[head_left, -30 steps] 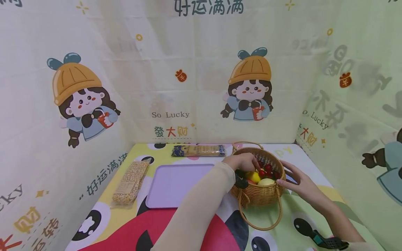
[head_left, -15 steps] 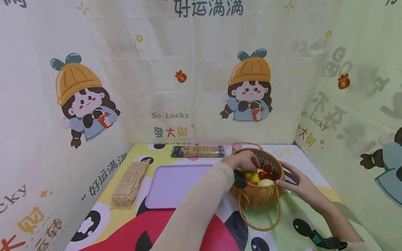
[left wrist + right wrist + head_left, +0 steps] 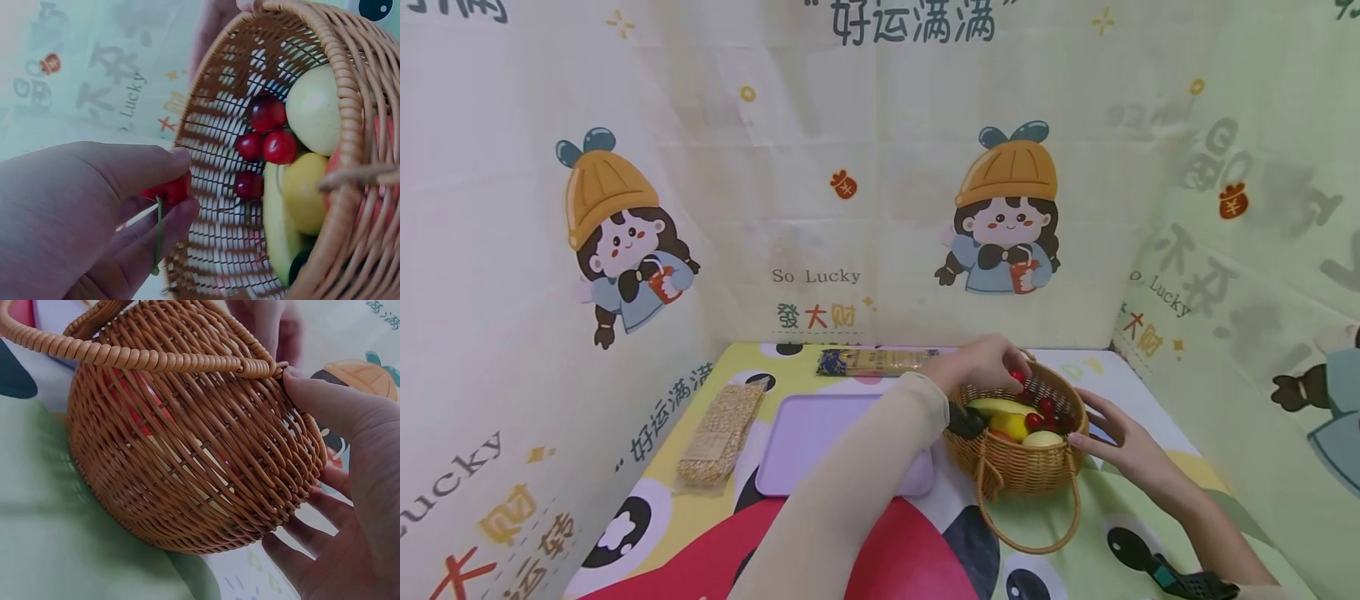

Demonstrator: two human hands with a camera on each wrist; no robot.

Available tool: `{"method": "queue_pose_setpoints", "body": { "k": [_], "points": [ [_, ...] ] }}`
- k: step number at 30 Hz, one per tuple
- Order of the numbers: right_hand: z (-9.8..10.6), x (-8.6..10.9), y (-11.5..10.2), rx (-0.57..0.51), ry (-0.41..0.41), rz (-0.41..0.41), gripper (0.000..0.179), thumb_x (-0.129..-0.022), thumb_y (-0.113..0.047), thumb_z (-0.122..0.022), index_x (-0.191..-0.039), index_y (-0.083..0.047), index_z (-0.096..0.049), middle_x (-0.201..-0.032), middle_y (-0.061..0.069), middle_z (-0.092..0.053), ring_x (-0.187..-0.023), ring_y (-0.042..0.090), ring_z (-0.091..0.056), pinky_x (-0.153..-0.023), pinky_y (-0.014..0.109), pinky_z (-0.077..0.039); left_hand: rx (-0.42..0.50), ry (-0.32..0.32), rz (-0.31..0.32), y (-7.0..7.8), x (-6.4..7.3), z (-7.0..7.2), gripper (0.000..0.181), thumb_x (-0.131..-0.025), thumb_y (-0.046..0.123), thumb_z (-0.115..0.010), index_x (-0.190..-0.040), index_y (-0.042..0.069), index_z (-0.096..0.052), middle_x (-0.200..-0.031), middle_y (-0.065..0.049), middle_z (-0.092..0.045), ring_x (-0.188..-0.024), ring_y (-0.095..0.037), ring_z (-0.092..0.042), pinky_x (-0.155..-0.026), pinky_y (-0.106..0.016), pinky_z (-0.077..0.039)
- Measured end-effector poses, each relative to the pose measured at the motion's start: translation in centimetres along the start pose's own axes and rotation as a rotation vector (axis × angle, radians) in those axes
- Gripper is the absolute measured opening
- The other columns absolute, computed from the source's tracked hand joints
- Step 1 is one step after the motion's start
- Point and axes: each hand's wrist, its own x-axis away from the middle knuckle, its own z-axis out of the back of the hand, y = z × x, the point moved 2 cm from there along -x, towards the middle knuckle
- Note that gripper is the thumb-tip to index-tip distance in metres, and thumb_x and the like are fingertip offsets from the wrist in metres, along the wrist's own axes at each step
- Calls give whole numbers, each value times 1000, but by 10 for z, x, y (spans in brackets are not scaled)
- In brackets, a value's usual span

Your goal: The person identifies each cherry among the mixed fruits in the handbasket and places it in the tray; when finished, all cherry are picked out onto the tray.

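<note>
My left hand pinches a red cherry between thumb and fingertips, its green stem hanging down. It is above the far left rim of a wicker basket. Inside the basket are several red cherries, a yellow lemon-like fruit, a banana, a pale round fruit and a partly hidden red fruit. A dark green item shows at the left rim. My right hand holds the basket's right side, thumb at the rim by the handle joint, fingers along the outer wall.
A lilac tray lies left of the basket, partly under my left sleeve. Farther left is a clear bag of beige grains. A noodle-like packet lies at the back edge. A rope handle hangs at the basket's front.
My left hand has risen out of the basket with a cherry pinched in it, uncovering more of the banana. The right hand stays on the basket. The head view has shifted slightly.
</note>
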Motion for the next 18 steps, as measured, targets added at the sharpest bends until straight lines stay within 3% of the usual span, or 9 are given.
{"method": "queue_pose_setpoints", "body": {
  "k": [7,13,18],
  "points": [
    [0,0,2,3,3,-16,83,-113,-29,-65,-180,-21,-17,-182,28,-23,-162,64,-25,-111,84,-46,44,132,-108,-1,18,24,27,-104,17,-80,-130,11,-81,-123,-1,-80,-108,-11,-73,-91,-18,-60],
    [0,0,3,5,8,-9,83,-114,-28,-65,-180,-21,-16,-182,28,-22,-162,62,-24,-114,83,-43,103,260,-131,-7,44,53,27,-105,15,-78,-132,13,-78,-129,-3,-77,-115,-16,-75,-95,-21,-63],
    [-1,1,4,-3,9,-7,82,-114,-28,-64,-180,-21,-16,-182,27,-22,-162,62,-24,-114,82,-44,140,377,-119,-29,65,75,27,-105,16,-78,-132,13,-77,-130,-6,-78,-121,-23,-75,-97,-28,-64]
  ]
}}
